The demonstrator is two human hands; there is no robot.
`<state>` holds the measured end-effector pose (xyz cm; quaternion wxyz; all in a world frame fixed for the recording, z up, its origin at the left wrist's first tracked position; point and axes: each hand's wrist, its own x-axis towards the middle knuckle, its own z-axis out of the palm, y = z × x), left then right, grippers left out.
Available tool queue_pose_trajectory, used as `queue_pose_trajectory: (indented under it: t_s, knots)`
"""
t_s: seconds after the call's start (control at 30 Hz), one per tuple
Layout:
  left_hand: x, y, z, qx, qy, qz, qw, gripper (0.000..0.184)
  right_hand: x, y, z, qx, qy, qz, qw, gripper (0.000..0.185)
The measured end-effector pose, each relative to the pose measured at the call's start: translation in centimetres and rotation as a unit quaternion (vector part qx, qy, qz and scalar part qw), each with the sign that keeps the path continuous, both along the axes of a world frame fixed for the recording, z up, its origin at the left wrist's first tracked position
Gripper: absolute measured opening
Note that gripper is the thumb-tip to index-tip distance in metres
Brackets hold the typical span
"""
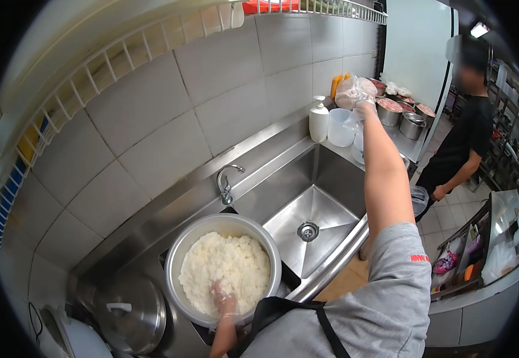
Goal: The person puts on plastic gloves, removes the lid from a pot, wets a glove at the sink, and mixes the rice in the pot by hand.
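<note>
White rice (226, 268) fills a large round metal pot (179, 238) beside the sink. My left hand (225, 297), in a clear glove, is in the near part of the rice; its fingertips are partly buried, so their pose is unclear. My right arm reaches far to the upper right. There, my gloved right hand (365, 108) is closed on a clear plastic bag (355, 92) with something round and pale pink inside. This bag is above a translucent white container (341, 127) and next to metal pots of pink food (389, 105).
A steel sink (331, 206) and faucet (226, 185) lie right of the rice pot. A pump bottle (318, 120) stands on the far ledge. At lower left is a metal lid (131, 316). A person in black (459, 140) stands at right. A wire shelf (107, 65) hangs overhead.
</note>
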<state>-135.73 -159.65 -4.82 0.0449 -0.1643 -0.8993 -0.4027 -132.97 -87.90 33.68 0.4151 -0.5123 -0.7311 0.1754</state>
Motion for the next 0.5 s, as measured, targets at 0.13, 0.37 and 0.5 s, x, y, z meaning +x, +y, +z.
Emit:
queue_pose_trajectory:
  t_s: [0.13,0.37,0.5]
  knots:
    - [-0.1,0.0,-0.6,0.002,-0.012,0.011,1.000,0.063,1.0,0.0,2.3,0.013,0.136,0.000,0.991,0.056]
    - [0.3,0.0,0.8,-0.076,-0.006,0.027,0.997,0.063,-4.5,-9.7,-6.9,-0.175,0.376,0.258,0.873,0.049]
    - [0.1,-0.2,0.0,-0.108,-0.042,0.045,0.992,0.065,-5.2,-26.6,-19.4,-0.255,0.303,0.463,0.793,0.041]
